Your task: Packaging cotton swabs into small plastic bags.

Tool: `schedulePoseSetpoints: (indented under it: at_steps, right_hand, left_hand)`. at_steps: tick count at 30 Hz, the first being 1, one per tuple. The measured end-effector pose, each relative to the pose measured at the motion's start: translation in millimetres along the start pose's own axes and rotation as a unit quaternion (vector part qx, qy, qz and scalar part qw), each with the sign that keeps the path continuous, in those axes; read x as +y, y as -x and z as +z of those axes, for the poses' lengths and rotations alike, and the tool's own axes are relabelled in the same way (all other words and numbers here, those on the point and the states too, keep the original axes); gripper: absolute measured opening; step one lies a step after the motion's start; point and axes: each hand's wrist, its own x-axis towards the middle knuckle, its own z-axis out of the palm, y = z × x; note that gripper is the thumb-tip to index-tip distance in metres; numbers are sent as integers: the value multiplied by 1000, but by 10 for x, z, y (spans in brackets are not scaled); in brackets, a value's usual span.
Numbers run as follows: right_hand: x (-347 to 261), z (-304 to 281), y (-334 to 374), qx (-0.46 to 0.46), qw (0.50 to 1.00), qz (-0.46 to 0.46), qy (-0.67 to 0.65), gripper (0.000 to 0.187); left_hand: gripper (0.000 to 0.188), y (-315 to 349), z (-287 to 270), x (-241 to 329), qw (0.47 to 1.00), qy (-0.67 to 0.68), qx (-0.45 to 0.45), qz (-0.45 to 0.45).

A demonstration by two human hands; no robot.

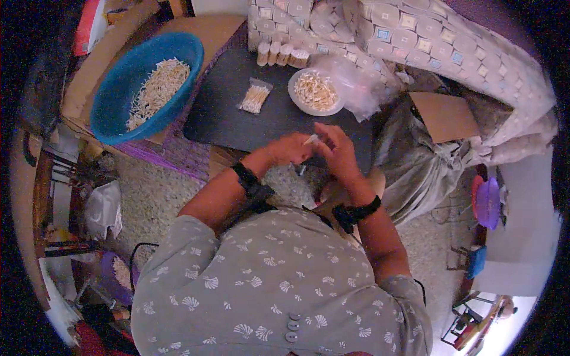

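Note:
My left hand is closed, with its fingertips round a white-tipped cotton swab; how many swabs are in it I cannot make out. Close beside it, my right hand has curved fingers, thumb and index apart around the swab's white end. Both hands are over the near edge of a dark board. Beyond them on the board stand a white bowl of loose cotton swabs and a small clear bag of swabs. Several upright swab bundles line the far edge.
A large blue basin of loose swabs stands to the left on cardboard. Clear plastic bags lie right of the bowl. Patterned cloth covers the far side. Grey sacking and a cardboard piece are at the right.

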Motion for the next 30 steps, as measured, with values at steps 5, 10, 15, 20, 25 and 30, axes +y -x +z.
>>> schedulePoseSetpoints:
  at_steps: [5,10,15,20,25,30]
  right_hand:
    - [178,98,32,-12,998,-68,13,21]
    - [237,100,80,-40,996,-80,-8,14]
    - [291,96,140,-30,999,-8,-34,16]
    - [407,109,154,-40,991,72,-105,15]
    - [451,165,158,-44,982,92,-157,14]
    - [396,181,174,-43,932,197,-301,15]
  left_hand:
    - [12,55,56,-41,996,-24,-85,-25]
    - [26,38,-64,230,943,-9,-235,-233]
    - [33,80,-159,421,887,278,-136,-343]
    - [36,92,-160,406,888,296,-122,-330]
    - [41,134,24,103,933,196,-109,-281]
    - [40,137,74,28,972,124,-67,-188]
